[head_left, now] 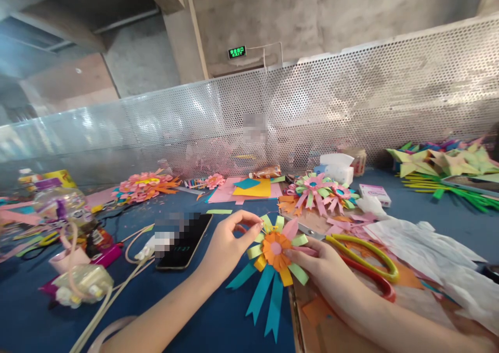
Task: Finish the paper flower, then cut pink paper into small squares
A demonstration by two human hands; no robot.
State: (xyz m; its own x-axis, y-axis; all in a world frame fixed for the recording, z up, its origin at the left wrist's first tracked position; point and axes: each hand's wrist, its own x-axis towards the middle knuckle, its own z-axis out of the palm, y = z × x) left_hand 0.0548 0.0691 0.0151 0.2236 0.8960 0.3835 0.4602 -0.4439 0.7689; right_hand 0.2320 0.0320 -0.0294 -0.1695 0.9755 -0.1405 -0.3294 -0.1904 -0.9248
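My right hand (322,264) grips the edge of a paper flower (273,246), thumb on its front. The flower has an orange fringed middle with a pink centre, light green looped petals around it, yellow tabs and blue notched ribbons hanging below. At its upper left edge, my left hand (234,236) is closed in a pinch, thumb against forefinger. Something thin shows near those fingertips, too small to name. Beside my right hand lie scissors (366,249) with yellow and red handles, partly hidden by that hand.
A phone (185,244) and white cables lie on the blue table left of my hands. Finished paper flowers (314,189) and coloured sheets (253,187) sit farther back. Crumpled white plastic (424,251) spreads at right. A large bottle (60,202) stands at left.
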